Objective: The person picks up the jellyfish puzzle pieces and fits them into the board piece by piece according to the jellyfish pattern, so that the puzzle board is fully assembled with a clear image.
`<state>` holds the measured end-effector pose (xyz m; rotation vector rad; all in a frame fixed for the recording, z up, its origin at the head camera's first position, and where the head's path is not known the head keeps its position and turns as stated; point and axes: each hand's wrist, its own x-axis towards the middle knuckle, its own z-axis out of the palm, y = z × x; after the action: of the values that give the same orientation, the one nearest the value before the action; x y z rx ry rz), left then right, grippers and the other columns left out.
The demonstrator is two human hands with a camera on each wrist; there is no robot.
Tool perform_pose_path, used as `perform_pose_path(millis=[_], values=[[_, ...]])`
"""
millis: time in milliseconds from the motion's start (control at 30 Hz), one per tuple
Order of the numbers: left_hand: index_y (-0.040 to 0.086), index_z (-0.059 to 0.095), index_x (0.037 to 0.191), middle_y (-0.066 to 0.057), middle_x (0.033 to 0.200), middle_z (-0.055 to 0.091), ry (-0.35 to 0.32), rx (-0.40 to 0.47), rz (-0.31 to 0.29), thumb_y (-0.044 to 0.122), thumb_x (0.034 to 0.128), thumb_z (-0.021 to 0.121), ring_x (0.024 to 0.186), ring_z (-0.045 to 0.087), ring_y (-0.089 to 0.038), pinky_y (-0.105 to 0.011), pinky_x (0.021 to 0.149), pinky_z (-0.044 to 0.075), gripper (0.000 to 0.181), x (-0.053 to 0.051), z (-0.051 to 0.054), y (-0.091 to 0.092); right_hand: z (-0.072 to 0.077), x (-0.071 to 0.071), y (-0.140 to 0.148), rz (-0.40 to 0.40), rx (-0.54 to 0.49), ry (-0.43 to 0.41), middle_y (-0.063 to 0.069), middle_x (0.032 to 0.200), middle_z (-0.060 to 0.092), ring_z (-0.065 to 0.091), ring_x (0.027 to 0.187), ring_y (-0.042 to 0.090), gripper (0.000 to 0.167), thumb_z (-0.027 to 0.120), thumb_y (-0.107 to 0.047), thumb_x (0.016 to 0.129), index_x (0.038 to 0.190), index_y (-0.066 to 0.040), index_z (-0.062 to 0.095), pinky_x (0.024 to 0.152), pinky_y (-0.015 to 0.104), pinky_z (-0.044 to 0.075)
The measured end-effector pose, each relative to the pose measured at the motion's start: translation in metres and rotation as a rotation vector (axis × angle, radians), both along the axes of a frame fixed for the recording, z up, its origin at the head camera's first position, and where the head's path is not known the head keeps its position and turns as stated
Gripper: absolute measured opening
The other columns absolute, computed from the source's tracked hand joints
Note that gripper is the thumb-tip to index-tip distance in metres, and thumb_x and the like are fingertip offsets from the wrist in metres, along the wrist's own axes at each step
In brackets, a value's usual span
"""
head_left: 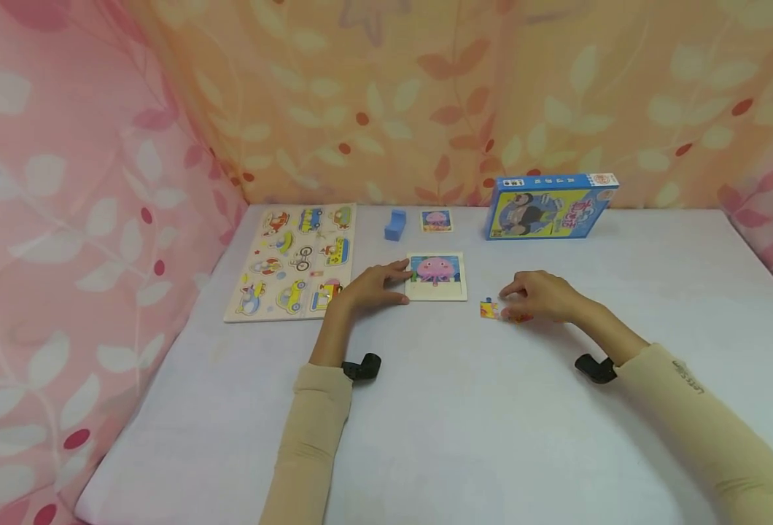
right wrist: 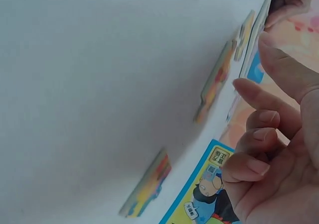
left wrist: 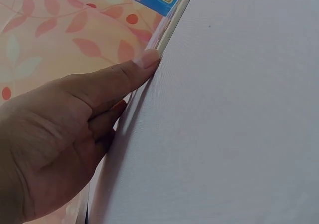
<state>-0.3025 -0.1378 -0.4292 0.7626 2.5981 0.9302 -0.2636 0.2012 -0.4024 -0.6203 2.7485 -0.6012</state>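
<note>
A white puzzle tray (head_left: 444,293) lies flat with a pink octopus picture in its upper part and a bare strip below. My left hand (head_left: 375,286) touches the tray's left side; in the left wrist view, the thumb of that hand (left wrist: 75,119) rests straight at its edge. Right of the tray, my right hand (head_left: 542,295) hovers over loose yellow and orange pieces, one of them (head_left: 489,309) beside its fingertips. In the right wrist view this hand (right wrist: 279,134) has thumb and index finger apart with nothing between them, near a piece (right wrist: 217,82); another piece (right wrist: 149,184) lies apart.
A wooden board with vehicle pictures (head_left: 275,292) lies at the left. Behind the tray are a blue block (head_left: 395,226) and a small octopus picture card (head_left: 437,221). A blue and yellow box (head_left: 547,211) stands at the back right, before the patterned cloth.
</note>
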Motion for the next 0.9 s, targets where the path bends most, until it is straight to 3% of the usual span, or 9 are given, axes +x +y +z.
perform_pose_path(millis=[167, 333, 633, 900], values=[[0.014, 0.050, 0.133, 0.004, 0.150, 0.029, -0.001, 0.010, -0.010, 0.028, 0.0790, 0.072, 0.141, 0.019, -0.014, -0.034, 0.116, 0.018, 0.059, 0.001, -0.002, 0.000, -0.008, 0.004, -0.003, -0.013, -0.007, 0.030, 0.005, 0.099, 0.064, 0.053, 0.086, 0.020, 0.044, 0.075, -0.040, 0.072, 0.103, -0.010, 0.067, 0.070, 0.033, 0.044], [0.014, 0.051, 0.132, 0.003, 0.150, 0.030, 0.007, 0.001, -0.015, 0.028, 0.0791, 0.072, 0.141, 0.020, -0.015, -0.035, 0.116, 0.017, 0.059, 0.001, -0.002, 0.001, -0.012, 0.005, -0.007, 0.031, 0.023, 0.079, 0.001, 0.088, 0.061, 0.049, 0.076, 0.015, 0.041, 0.076, -0.039, 0.071, 0.099, -0.009, 0.065, 0.062, 0.026, 0.038], [0.015, 0.051, 0.132, 0.005, 0.150, 0.030, 0.010, 0.004, -0.001, 0.028, 0.0789, 0.072, 0.141, 0.021, -0.016, -0.036, 0.116, 0.018, 0.058, -0.001, -0.003, 0.000, -0.006, 0.009, -0.014, 0.089, 0.070, 0.151, -0.002, 0.078, 0.056, 0.047, 0.068, 0.013, 0.027, 0.072, -0.031, 0.074, 0.091, -0.011, 0.066, 0.056, 0.024, 0.036], [0.015, 0.052, 0.131, 0.003, 0.149, 0.032, 0.025, 0.008, -0.016, 0.028, 0.0783, 0.072, 0.141, 0.022, -0.015, -0.034, 0.115, 0.020, 0.058, -0.002, -0.002, 0.000, 0.001, -0.001, -0.030, 0.078, 0.031, 0.122, 0.000, 0.081, 0.056, 0.046, 0.074, 0.016, 0.027, 0.071, -0.031, 0.076, 0.095, -0.013, 0.066, 0.060, 0.026, 0.035]])
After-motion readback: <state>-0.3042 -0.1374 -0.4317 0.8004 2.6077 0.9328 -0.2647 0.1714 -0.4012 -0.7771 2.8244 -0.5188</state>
